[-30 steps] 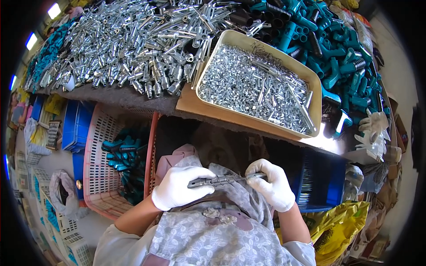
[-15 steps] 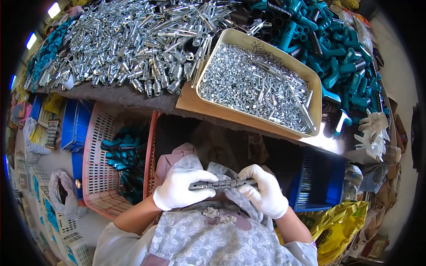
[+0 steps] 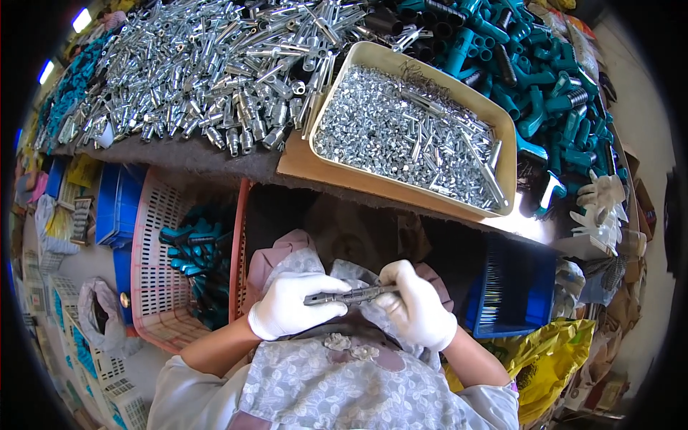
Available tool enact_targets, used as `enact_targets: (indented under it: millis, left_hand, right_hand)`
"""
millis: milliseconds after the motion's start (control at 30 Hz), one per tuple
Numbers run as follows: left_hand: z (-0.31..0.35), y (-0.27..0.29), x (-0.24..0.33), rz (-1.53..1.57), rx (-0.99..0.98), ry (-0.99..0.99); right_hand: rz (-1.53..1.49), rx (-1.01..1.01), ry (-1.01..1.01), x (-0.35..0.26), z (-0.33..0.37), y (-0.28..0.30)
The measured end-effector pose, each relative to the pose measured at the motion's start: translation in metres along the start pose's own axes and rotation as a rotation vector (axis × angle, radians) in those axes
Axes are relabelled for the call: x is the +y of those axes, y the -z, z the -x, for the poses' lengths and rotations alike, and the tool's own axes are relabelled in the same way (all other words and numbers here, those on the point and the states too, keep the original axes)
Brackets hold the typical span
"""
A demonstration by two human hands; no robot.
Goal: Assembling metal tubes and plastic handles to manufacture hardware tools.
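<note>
Both hands wear white gloves and hold one slim dark grey metal part (image 3: 357, 294) level above my lap. Its exact kind I cannot make out; notches and small ridges run along it. My left hand (image 3: 288, 307) is closed round its left end, fingers and thumb on either side. My right hand (image 3: 417, 304) pinches the right end between thumb and fingers. Beneath them lies my grey flowered apron (image 3: 315, 380). Beyond, on the bench, a cream tray (image 3: 510, 154) bears many tiny shiny metal pieces and some longer rods.
Heaped metal fittings (image 3: 208, 79) cover the bench's left; teal plastic handles (image 3: 534, 111) pile at its right. A pink basket (image 3: 154, 272) with teal parts stands at my left. To my right are a blue bin (image 3: 541, 294), a yellow bag (image 3: 552, 365) and spare white gloves (image 3: 600, 204).
My right hand has moved slightly left and up along the metal part, tilting its right end up. The left hand keeps its hold. The whole view has shifted a little.
</note>
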State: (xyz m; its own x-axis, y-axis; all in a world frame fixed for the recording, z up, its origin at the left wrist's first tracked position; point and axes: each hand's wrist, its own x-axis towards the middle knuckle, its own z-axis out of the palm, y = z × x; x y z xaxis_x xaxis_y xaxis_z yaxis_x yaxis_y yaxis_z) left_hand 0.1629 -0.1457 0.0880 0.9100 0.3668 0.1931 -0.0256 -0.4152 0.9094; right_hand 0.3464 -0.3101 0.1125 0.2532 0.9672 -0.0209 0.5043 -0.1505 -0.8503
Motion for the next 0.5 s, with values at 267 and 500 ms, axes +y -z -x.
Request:
enact_targets:
  millis: [267, 500]
  left_hand:
    - [-0.007, -0.001, 0.002, -0.039, 0.147, -0.017]
    - [-0.004, -0.006, -0.001, -0.117, 0.157, -0.014]
  right_hand:
    - [-0.633, 0.369, -0.115, 0.011, 0.013, -0.010]
    - [-0.514, 0.271, -0.133, 0.016, 0.020, -0.032]
